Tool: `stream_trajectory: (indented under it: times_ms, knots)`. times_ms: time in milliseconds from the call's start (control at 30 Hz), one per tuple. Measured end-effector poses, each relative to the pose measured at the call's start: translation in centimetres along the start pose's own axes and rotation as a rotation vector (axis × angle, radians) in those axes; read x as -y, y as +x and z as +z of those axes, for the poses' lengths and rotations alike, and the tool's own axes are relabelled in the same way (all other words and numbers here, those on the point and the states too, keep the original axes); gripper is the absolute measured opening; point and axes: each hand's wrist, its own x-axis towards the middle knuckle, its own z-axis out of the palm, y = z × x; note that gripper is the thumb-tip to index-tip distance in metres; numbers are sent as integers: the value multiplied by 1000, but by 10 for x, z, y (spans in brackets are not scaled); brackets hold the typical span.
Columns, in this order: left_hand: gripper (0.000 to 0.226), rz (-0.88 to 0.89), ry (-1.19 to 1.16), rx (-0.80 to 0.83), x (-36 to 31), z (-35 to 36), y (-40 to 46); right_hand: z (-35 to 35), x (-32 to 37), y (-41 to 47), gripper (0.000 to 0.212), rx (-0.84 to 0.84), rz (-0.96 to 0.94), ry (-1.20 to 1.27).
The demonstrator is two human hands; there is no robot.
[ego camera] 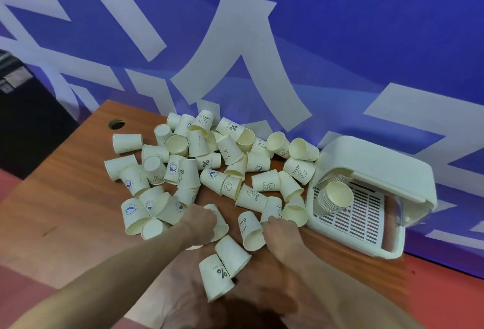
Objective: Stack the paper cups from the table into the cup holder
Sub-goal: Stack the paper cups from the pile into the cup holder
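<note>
Several cream paper cups (209, 168) with printed logos lie scattered in a heap on the wooden table (65, 205). At the right stands the white cup holder (366, 213) with a slotted tray and a raised lid; a nested stack of cups (334, 196) lies on its side inside. My left hand (200, 221) grips a cup (218, 221) at the near edge of the heap. My right hand (281, 231) curls round another cup (251, 229) just left of the holder. Two more cups (222, 268) lie between my forearms.
A blue wall (340, 40) with large white shapes runs directly behind the table. A round cable hole (117, 123) sits at the table's far left corner. A dark cabinet (26, 119) stands left of the table. Red floor (445, 289) shows at the right.
</note>
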Motion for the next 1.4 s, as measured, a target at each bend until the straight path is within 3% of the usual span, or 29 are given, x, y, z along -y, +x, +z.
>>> stream_trajectory:
  times_ms: [67, 167, 300, 500, 1033, 1400]
  knots:
    - [31, -32, -22, -10, 6, -8, 2, 5, -5, 4, 30, -88, 17, 43]
    - [28, -88, -75, -27, 14, -20, 5, -9, -11, 0, 14, -156, 58, 128]
    - [29, -134, -140, -101, 17, -42, 7, -28, -29, -15, 25, -202, 164, 294]
    - [27, -200, -494, -119, -3, -89, 7, -45, -72, -49, 24, -255, 347, 526]
    - [28, -64, -1074, -24, -175, -184, 38, -6, -197, -176, 18, -343, 852, 784]
    - [27, -121, -1286, -19, -232, -203, 65, 14, -238, -192, 20, -347, 952, 901]
